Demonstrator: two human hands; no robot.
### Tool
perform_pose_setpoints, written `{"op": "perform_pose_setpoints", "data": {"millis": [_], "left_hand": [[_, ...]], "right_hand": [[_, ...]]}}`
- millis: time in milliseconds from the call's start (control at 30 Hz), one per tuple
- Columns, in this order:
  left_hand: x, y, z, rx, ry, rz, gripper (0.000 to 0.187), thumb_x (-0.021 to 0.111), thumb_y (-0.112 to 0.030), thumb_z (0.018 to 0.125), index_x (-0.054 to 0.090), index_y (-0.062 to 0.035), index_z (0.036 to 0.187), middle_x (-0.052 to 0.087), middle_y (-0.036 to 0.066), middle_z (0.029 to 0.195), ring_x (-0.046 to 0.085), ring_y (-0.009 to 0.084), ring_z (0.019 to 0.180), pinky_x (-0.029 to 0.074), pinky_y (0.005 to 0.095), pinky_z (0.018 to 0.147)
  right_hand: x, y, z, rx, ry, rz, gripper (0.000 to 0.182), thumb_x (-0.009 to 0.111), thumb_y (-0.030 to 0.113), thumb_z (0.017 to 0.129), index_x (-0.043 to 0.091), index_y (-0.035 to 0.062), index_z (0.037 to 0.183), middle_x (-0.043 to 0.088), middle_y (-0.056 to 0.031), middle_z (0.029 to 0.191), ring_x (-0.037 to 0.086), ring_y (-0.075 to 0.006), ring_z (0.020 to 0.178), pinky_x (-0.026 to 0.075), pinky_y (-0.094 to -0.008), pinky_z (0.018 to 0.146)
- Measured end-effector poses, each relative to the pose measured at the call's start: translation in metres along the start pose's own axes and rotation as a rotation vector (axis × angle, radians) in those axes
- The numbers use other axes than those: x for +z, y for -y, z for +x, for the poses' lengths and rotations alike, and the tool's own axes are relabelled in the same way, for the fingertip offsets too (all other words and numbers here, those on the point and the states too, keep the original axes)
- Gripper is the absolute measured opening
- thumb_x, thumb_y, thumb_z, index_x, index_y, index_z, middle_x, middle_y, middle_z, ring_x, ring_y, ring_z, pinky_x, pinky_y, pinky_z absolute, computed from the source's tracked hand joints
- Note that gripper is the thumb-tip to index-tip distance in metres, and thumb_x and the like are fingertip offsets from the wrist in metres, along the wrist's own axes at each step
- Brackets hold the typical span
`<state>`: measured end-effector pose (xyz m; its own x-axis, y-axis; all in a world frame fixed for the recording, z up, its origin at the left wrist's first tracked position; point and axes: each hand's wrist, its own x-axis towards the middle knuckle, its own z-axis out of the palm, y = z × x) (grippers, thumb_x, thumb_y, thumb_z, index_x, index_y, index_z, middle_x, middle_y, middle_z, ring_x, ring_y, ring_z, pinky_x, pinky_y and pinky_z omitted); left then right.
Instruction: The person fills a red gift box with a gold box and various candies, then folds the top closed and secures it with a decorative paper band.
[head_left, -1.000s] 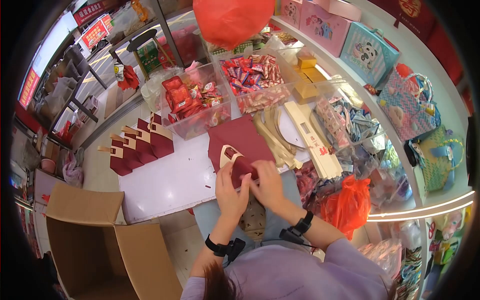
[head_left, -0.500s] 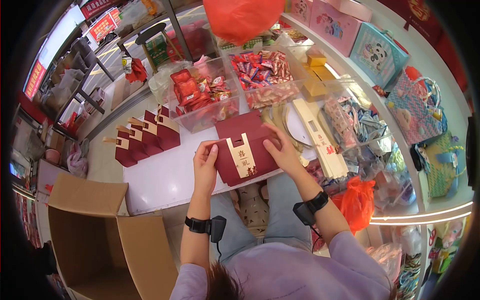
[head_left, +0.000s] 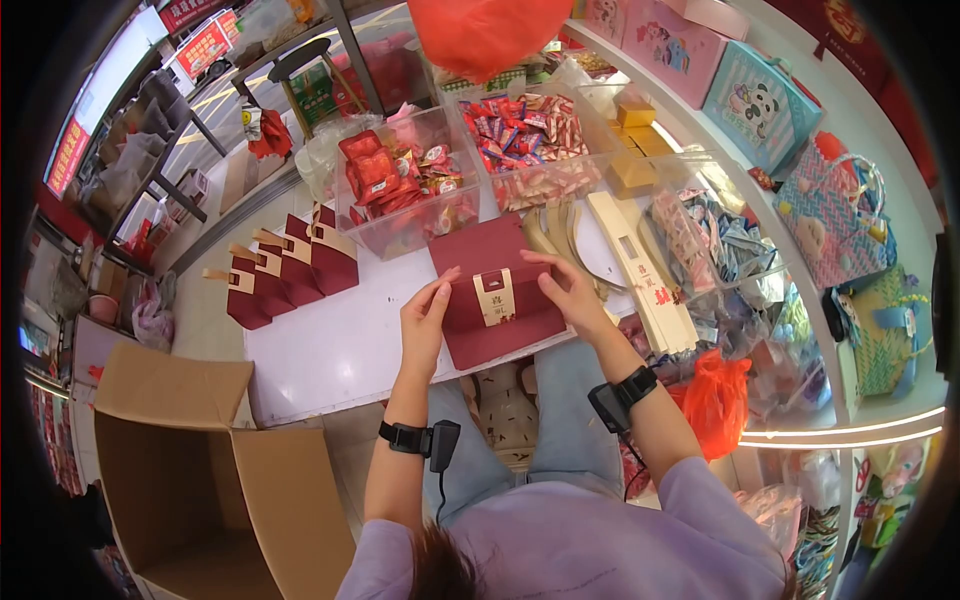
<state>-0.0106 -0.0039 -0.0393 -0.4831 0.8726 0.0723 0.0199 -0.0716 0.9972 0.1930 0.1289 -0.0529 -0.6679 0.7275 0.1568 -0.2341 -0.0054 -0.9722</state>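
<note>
Behind the cardboard box (head_left: 170, 390), maroon gift boxes (head_left: 292, 268) stand in a row on the white table (head_left: 335, 355). The left hand (head_left: 427, 318) and right hand (head_left: 572, 292) hold a maroon box with a cream band (head_left: 502, 297) by its sides, fingers seemingly pinching its edges, beside cream paper strips (head_left: 645, 275).

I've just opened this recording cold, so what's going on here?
A person's left hand and right hand hold a dark red paper bag with a cream band, one at each side, at the front of a white table. Similar bags with handles stand upright in a row to the left. Cream strips lie to the right, and wrapped sweets fill clear bins behind.
</note>
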Motion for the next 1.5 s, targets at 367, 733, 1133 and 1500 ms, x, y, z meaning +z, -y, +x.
{"op": "perform_pose_setpoints", "data": {"millis": [367, 733, 1133, 1500], "left_hand": [[0.004, 0.01, -0.014, 0.109, -0.111, 0.12, 0.035, 0.049, -0.019, 0.104, 0.062, 0.0025, 0.128, 0.062, 0.014, 0.133, 0.052, 0.0215, 0.129, 0.035, 0.0347, 0.112], [-0.036, -0.003, -0.085, 0.161, -0.307, 0.345, 0.028, 0.051, -0.009, 0.099, 0.064, 0.0017, 0.122, 0.067, 0.013, 0.122, 0.06, 0.0219, 0.118, 0.042, 0.0346, 0.104], [0.016, -0.019, -0.111, 0.179, -0.154, 0.319, 0.021, 0.056, -0.008, 0.098, 0.069, -0.0012, 0.113, 0.071, 0.012, 0.111, 0.065, 0.0192, 0.104, 0.048, 0.0312, 0.092], [0.095, -0.086, -0.11, -0.145, 0.316, -0.292, 0.027, 0.053, -0.019, 0.104, 0.064, 0.0031, 0.115, 0.07, 0.01, 0.105, 0.066, 0.0113, 0.089, 0.053, 0.0222, 0.072]], "right_hand": [[0.008, -0.015, 0.007, -0.047, -0.112, 0.01, 0.037, 0.047, 0.027, 0.106, 0.066, -0.0016, 0.12, 0.062, -0.0124, 0.132, 0.052, -0.0209, 0.129, 0.036, -0.0333, 0.111], [-0.099, -0.022, -0.042, -0.038, -0.278, -1.778, 0.01, 0.066, 0.008, 0.079, 0.073, 0.003, 0.085, 0.062, -0.0132, 0.091, 0.063, -0.0311, 0.092, 0.05, -0.0424, 0.083], [-0.101, 0.005, -0.058, -0.039, -0.265, -0.826, 0.038, 0.045, 0.027, 0.105, 0.065, 0.0002, 0.123, 0.062, -0.0118, 0.091, 0.06, -0.0254, 0.09, 0.045, -0.0349, 0.086], [0.023, 0.097, -0.139, 0.315, 0.497, -0.348, 0.053, 0.041, 0.046, 0.105, 0.066, 0.0007, 0.118, 0.066, -0.0045, 0.092, 0.063, -0.012, 0.091, 0.05, -0.0303, 0.083]]}}
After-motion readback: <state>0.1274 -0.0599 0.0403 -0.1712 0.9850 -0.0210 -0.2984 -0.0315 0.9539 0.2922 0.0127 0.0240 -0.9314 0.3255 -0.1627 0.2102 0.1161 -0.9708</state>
